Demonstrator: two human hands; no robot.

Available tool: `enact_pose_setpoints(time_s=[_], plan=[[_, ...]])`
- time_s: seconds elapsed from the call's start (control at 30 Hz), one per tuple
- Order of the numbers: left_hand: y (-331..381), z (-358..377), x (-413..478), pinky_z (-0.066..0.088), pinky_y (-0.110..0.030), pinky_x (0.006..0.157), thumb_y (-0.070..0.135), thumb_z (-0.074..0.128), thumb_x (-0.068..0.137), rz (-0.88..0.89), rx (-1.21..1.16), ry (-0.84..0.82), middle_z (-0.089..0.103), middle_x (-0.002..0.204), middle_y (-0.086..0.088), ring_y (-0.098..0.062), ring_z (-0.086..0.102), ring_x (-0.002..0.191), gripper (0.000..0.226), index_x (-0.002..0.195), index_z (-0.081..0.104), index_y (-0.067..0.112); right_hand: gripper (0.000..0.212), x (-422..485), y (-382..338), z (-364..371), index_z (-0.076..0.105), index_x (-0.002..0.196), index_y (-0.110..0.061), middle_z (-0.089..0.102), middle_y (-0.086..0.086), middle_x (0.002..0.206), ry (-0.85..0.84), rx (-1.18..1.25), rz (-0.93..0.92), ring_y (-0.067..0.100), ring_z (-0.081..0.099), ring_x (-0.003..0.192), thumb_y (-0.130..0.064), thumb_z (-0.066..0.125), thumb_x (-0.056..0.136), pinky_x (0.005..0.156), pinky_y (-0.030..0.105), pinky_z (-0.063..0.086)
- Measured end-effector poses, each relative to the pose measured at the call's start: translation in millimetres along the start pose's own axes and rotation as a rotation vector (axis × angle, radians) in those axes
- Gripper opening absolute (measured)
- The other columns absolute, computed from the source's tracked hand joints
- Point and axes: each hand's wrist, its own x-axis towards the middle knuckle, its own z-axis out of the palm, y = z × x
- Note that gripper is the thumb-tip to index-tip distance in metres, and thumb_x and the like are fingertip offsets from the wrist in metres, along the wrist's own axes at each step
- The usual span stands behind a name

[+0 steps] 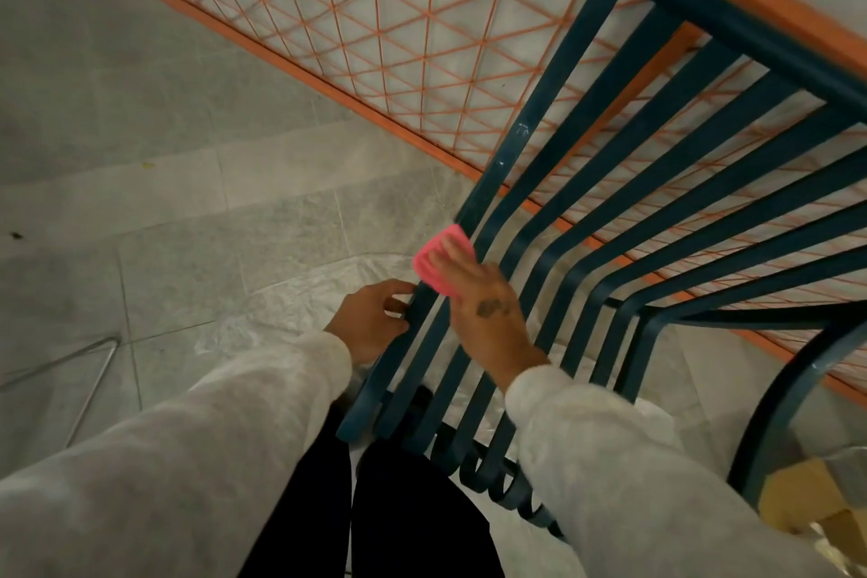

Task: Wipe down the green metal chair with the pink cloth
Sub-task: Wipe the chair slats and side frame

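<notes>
The right hand (488, 310) lies flat, fingers straight, pressing the pink cloth (434, 265) onto the outer slats of the green metal chair (750, 24) at the seat's bend. The left hand (370, 319) grips the edge slat. Unpinched, the cloth could slide off or drop through a gap.

orange mesh panel (399, 24) | grey tile floor (140, 108) | crumpled plastic sheet (305, 291) on floor | cardboard box (807, 502) lower right

- Left hand (370, 319): fingers and thumb curled round the outer slat of the chair (513, 138); sleeved forearm reaches forward.
- Right hand (483, 305): back up, fingers straight, pressing the cloth (434, 265); sleeved forearm angles in from the right.
</notes>
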Motion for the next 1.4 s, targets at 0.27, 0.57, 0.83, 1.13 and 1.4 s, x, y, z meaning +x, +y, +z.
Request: enact_pose_setpoints(time_s=[0.27,0.57,0.83,1.13,1.4], plan=[[-15.4,-3.8,1.6,0.058,-0.04,0.086,0.016,0.069,0.084,-0.08,-0.108,-0.013,0.074,0.097,-0.005,-0.023,0.071,0.09,0.022,0.105,0.073,0.013,0.064,-0.4,32.5,-16.1,0.059,0.131,-0.021,0.046,-0.005,0.146,-0.202,0.154,-0.083,0.01,0.038,0.139,0.02,0.057,0.081,0.119,0.048,0.023],[-20.3,-4.1,2.5,0.057,-0.04,0.087,0.015,0.068,0.084,-0.069,-0.132,-0.006,0.075,0.093,-0.004,-0.023,0.071,0.087,0.018,0.101,0.074,0.016,0.065,-4.1,-0.7,0.2,0.058,0.134,-0.021,0.046,-0.004,0.148,-0.108,0.16,-0.002,0.01,0.034,0.141,0.018,0.049,0.083,0.112,0.033,0.028],[-17.7,-4.3,2.7,0.058,-0.039,0.086,0.013,0.069,0.085,-0.106,-0.171,-0.035,0.074,0.098,-0.004,-0.02,0.071,0.091,0.02,0.104,0.072,0.013,0.057,28.8,47.9,-26.4,0.062,0.129,-0.019,0.05,-0.005,0.145,-0.157,0.178,0.026,0.018,0.052,0.129,0.017,0.055,0.085,0.115,0.022,0.022],[-3.7,-0.4,1.2,0.055,-0.031,0.083,0.015,0.064,0.087,-0.112,0.076,0.003,0.07,0.103,-0.003,-0.018,0.067,0.087,0.039,0.126,0.056,0.015,0.051,-12.2,8.2,-10.4,0.07,0.116,-0.022,0.057,-0.004,0.137,-0.276,0.708,0.303,0.002,0.047,0.13,0.016,0.048,0.089,0.115,0.021,0.029],[52.4,-27.3,37.6,0.045,-0.017,0.085,0.007,0.058,0.09,0.094,0.025,-0.011,0.065,0.114,0.005,-0.013,0.063,0.099,0.037,0.124,0.06,0.021,0.03,-10.1,3.5,-20.5,0.067,0.118,-0.019,0.074,0.008,0.106,0.301,1.458,1.083,0.021,0.071,0.091,-0.006,0.062,0.091,0.075,0.033,0.057]])
